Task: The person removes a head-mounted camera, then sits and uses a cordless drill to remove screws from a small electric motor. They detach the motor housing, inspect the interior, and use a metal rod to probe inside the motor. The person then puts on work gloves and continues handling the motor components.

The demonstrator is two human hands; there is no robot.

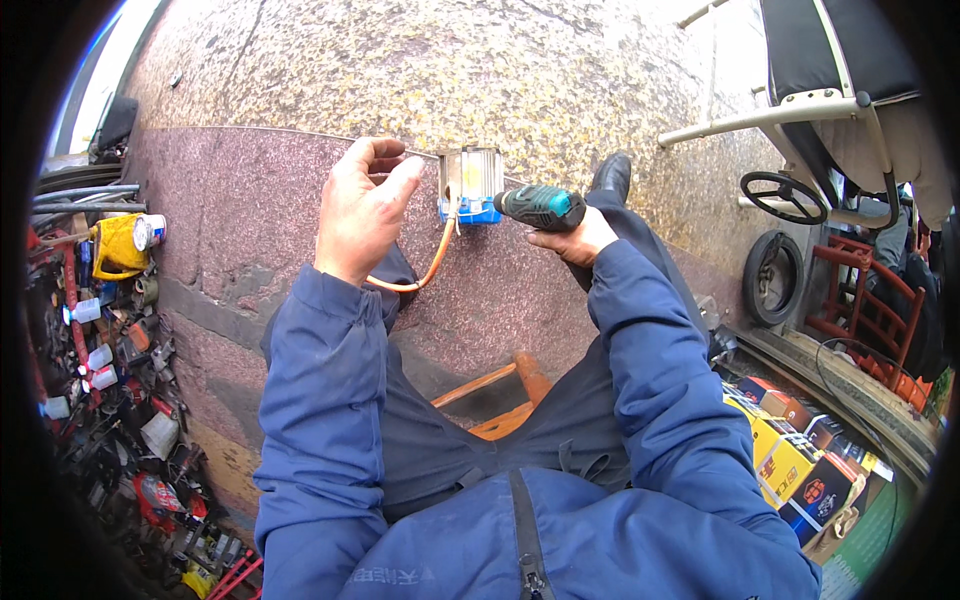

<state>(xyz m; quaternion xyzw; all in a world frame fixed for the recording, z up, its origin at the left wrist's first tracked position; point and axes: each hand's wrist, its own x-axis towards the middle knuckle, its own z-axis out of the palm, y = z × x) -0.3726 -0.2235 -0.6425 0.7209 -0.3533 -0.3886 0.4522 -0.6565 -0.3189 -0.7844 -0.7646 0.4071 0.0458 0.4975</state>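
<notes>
My right hand (578, 240) is wrapped around a cordless drill (545, 207), teal and black. The drill lies nearly level, its nose pointing left at a small box-shaped device (472, 180). That device has a ridged metal body and a bright blue lower edge, and it sits on the floor between my feet. From its front an orange cable (438, 258) curves down and left, passing under my left wrist. Left of the device, apart from it, my left hand (362, 208) is raised with fingers curled and thumb close to them. Whatever it may pinch is too small to see.
A wooden stool (490, 395) shows between my legs. Scrap parts and a yellow jug (120, 247) are heaped at left. At right are a tire (773, 278), a vehicle with a steering wheel (783, 198), a red chair (865, 300) and yellow-black boxes (790, 465).
</notes>
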